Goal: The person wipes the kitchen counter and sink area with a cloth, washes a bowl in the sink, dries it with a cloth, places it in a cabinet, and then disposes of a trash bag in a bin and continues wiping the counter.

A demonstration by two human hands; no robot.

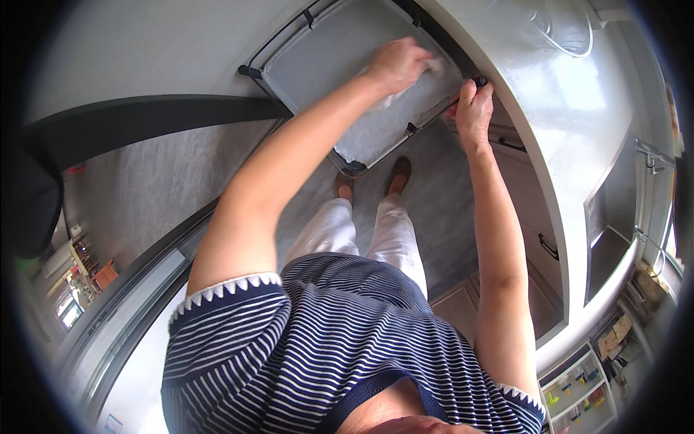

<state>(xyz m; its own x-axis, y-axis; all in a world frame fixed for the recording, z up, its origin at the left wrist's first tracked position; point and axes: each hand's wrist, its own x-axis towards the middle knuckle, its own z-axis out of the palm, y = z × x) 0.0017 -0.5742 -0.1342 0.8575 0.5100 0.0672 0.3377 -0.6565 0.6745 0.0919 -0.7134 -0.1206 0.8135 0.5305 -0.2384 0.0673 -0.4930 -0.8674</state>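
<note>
Before me is a shallow rectangular frame [374, 146] with dark corners and small black clips, holding a pale grey, slightly translucent sheet [336, 59]. My left hand [398, 68] is over the sheet, fingers closed on a whitish cloth or tissue [434, 66], blurred by motion. Part of that white material shows under the wrist. At the frame's right corner, my right hand [475, 108] grips the edge beside a black knob-like end [480, 81]. Its fingertips are partly hidden behind the frame.
A white countertop [564, 103] with a sink [612, 244] curves along the right, above cabinets with black handles [548, 247]. To the left runs a dark band [157, 122] beside a pale surface. My shoes [398, 173] stand on grey flooring below the frame. Clear drawers [580, 396] stand lower right.
</note>
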